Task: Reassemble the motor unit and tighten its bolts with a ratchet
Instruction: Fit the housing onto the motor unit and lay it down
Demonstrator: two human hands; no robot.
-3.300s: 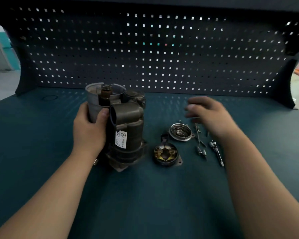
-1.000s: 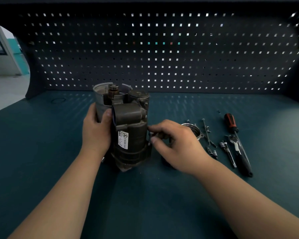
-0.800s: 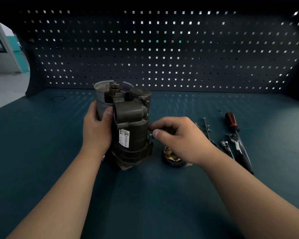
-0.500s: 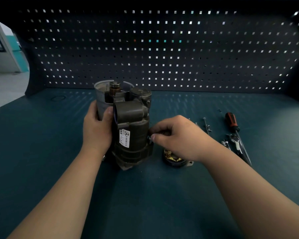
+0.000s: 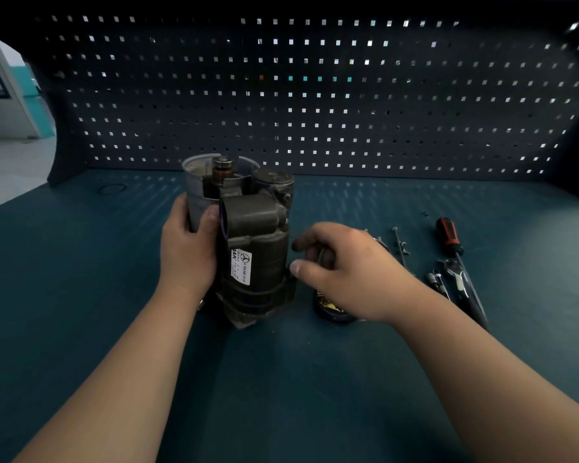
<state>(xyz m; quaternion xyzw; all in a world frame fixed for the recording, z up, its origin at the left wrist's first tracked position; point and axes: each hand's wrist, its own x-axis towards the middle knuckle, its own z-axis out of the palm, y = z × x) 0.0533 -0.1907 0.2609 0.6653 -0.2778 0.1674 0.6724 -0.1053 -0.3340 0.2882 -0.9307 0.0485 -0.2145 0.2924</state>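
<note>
The motor unit stands upright on the bench, dark with a white label and a silver can at its back. My left hand grips its left side. Just right of the unit, my right hand curls its fingers round the round metal end cap; only slivers of the cap's rim show. The brush plate lies on the bench under that hand, mostly hidden. The ratchet lies further right.
Long thin bolts, small sockets and a screwdriver with a red and black handle lie to the right. A perforated back panel closes the far side of the teal bench.
My right hand came from above the small parts to the end cap and closed round it, close to the motor unit. My left hand has kept its hold on the unit.
</note>
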